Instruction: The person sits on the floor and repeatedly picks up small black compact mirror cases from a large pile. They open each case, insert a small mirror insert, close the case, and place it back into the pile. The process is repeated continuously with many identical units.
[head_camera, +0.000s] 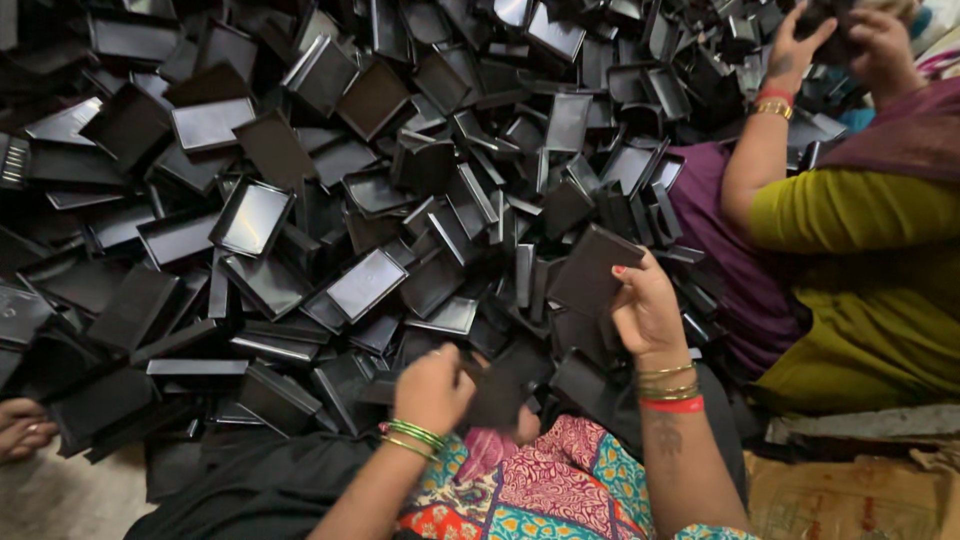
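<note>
Our right hand (648, 310) grips a black tray (592, 268); our left hand (432, 388) closes on a blurred dark piece (495, 395), half hidden.

Large heap of glossy black rectangular plastic trays (300, 200) filling nearly the whole view, piled loosely at all angles. Pale grey bare floor (60, 500) visible at lower left. Flattened brown cardboard sheet (850, 495) lying at lower right. No walls, windows or furniture in view. Even, soft light from above, with dull glints on tray faces.
</note>
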